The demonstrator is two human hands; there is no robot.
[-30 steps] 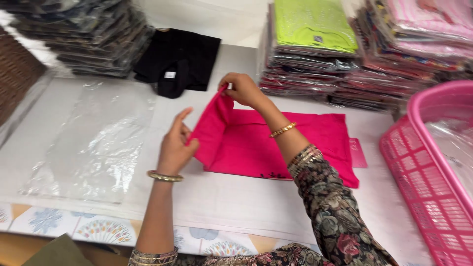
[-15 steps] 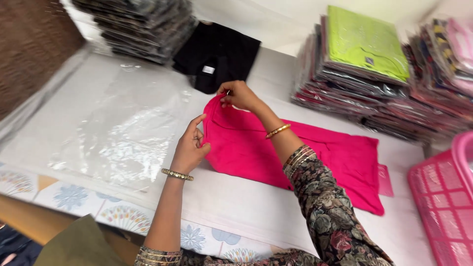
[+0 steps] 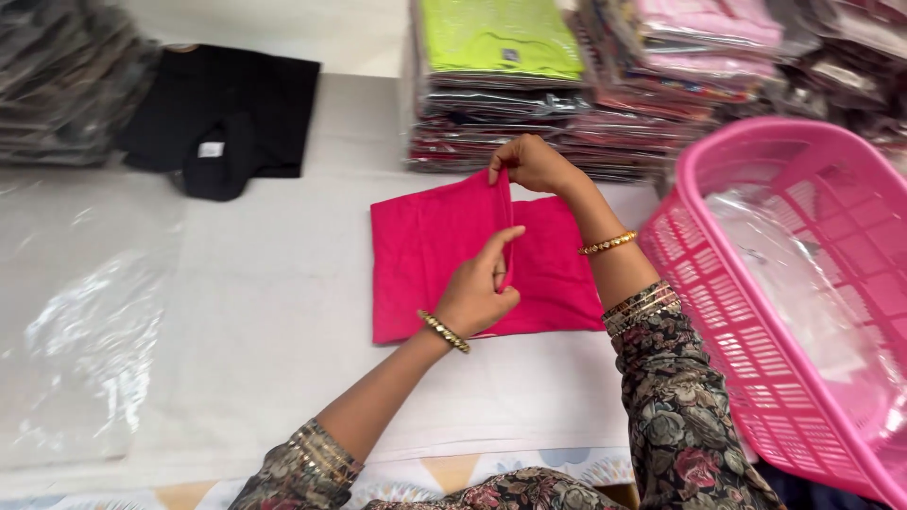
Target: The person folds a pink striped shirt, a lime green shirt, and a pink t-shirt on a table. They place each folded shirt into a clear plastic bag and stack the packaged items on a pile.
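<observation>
The left hand (image 3: pixel 479 293) pinches the near end of a raised fold in the bright pink folded cloth garment (image 3: pixel 430 255); the right hand (image 3: pixel 531 162) pinches the fold's far end at twelve o'clock; the garment lies flat at the middle of the white bench (image 3: pixel 283 331); a pink plastic lattice basket (image 3: pixel 803 312) sits at three o'clock; a black folded garment (image 3: pixel 222 118) lies at ten o'clock.

Both hands pinching, forearms reaching forward

The left hand (image 3: pixel 479 293) is curling, index finger extended and pinching upward, wrist bent, forearm angling in from below. The right hand (image 3: pixel 535 162) is gripping just beyond it, fingers closed, its patterned-sleeved forearm stretching forward alongside.
</observation>
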